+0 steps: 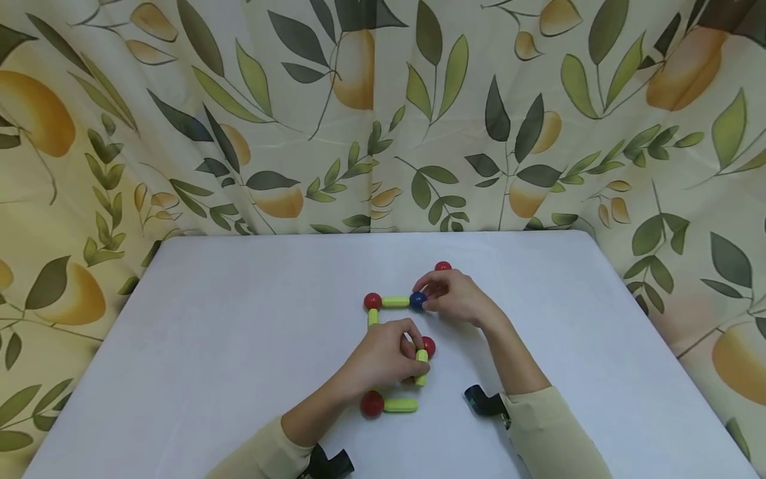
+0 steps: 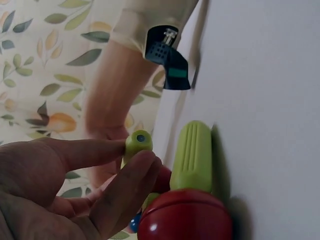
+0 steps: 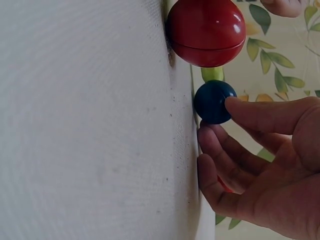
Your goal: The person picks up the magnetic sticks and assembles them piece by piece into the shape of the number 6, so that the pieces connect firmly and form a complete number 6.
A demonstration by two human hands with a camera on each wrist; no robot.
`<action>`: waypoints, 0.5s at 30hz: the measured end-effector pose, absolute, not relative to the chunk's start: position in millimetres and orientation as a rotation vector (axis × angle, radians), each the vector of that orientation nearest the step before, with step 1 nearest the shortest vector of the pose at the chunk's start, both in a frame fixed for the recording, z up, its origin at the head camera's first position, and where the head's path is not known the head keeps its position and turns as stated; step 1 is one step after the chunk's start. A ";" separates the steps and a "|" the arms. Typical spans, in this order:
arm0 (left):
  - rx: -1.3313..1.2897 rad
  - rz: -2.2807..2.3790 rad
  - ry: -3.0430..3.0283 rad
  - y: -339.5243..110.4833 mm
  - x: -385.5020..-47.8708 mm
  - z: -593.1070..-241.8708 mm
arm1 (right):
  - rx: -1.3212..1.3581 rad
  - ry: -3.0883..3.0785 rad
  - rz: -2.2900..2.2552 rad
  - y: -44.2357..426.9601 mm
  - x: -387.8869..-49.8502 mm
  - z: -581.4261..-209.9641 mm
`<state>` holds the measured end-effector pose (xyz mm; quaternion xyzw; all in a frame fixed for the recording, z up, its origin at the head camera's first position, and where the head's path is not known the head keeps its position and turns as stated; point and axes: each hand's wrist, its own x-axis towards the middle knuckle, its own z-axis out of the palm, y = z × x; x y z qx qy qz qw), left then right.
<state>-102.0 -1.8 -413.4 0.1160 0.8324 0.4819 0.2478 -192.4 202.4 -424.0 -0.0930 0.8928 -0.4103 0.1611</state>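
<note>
My left hand (image 1: 385,352) pinches a yellow-green magnetic rod (image 2: 139,141), its round end showing a small metal disc. A red ball (image 1: 429,346) sits right by those fingers; whether it joins the rod, I cannot tell. My right hand (image 1: 461,297) holds a blue ball (image 3: 214,102) between thumb and fingertips. From the blue ball, another rod (image 1: 395,302) runs left to a red ball (image 1: 373,301). A further rod (image 1: 374,316) comes down from that corner and passes behind my left hand. Closer to me, a larger-looking red ball (image 1: 372,404) has a rod (image 1: 400,405) pointing right.
Another red ball (image 1: 443,265) lies just beyond my right hand, partly hidden by it. All pieces are on a white table (image 1: 239,319), with a leaf-and-fruit patterned curtain (image 1: 335,133) behind it. Black wrist cameras (image 1: 486,402) stick out from both sleeves near the tabletop.
</note>
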 end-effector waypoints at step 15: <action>0.364 1.370 2.284 10.2 -86.8 -426.7 | -0.267 2.562 -1.165 199.8 -190.8 -423.6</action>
